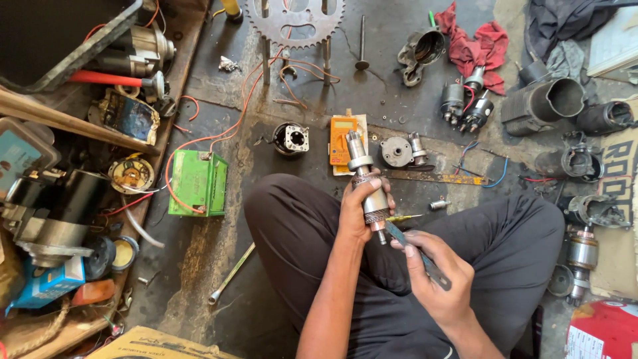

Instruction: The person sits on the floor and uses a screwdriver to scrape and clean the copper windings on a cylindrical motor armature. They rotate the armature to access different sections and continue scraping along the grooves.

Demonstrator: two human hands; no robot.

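Copper-banded starter armature sits upright in the left hand, grip wrapped tight round its body, shaft pointing away over the lap. Right hand has its grip closed on a flat grey blade, tip touching the armature's lower end. Person sits cross-legged on a greasy concrete floor. Orange multimeter lies just beyond the armature, green battery well off to the left, sprocket at the far edge, red rag far right.
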